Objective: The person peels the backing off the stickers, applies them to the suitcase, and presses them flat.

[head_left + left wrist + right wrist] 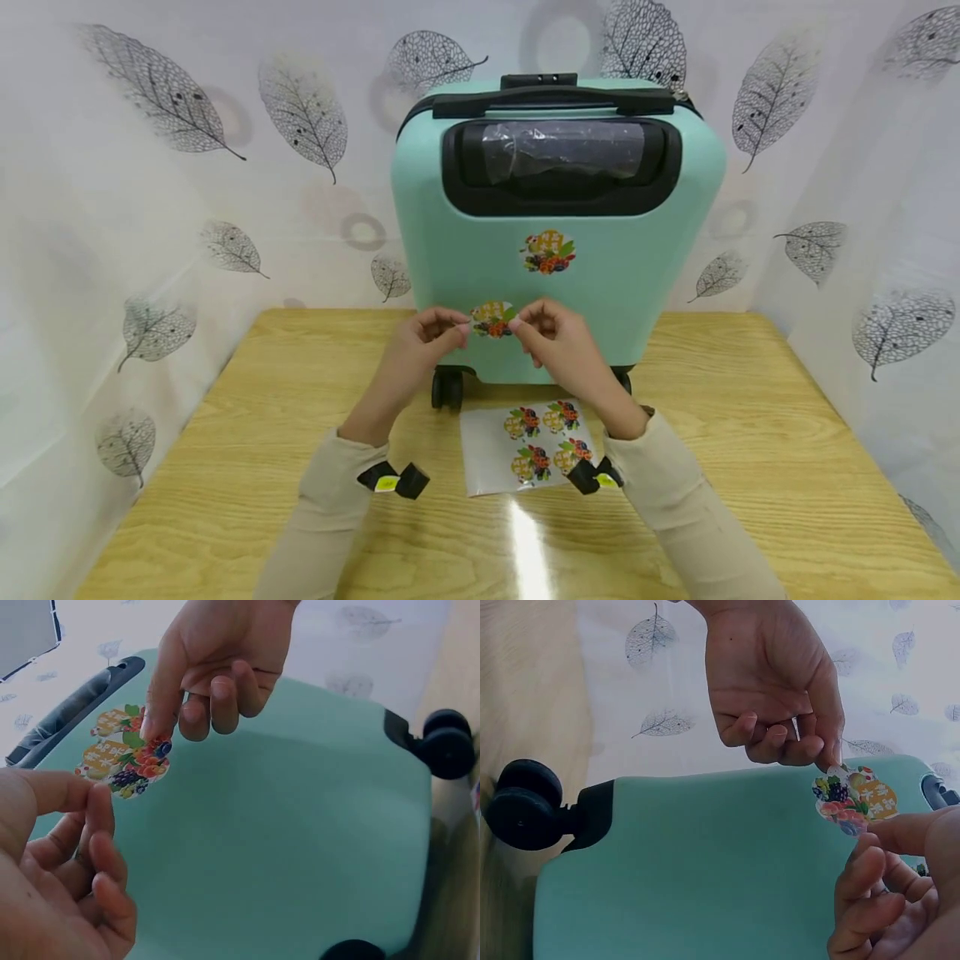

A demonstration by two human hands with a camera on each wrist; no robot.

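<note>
Between both hands, in front of a mint-green suitcase [600, 292], a round fruit sticker [492, 320] is held up by its edges. My left hand [420, 346] pinches its left edge between thumb and forefinger. On the opposite edge, my right hand [562, 342] pinches it the same way. In the left wrist view the sticker [135, 765] partly covers another fruit sticker [112, 721] behind it. That other sticker [548, 252] lies flat on the suitcase, below the handle recess. Whether the held sticker touches the suitcase, I cannot tell.
A white sheet [487, 458] with several fruit stickers lies on the wooden table [300, 417] in front of the suitcase, beneath the forearms. Black wheels [447, 389] support the suitcase. Leaf-patterned cloth [187, 275] hangs behind and at both sides.
</note>
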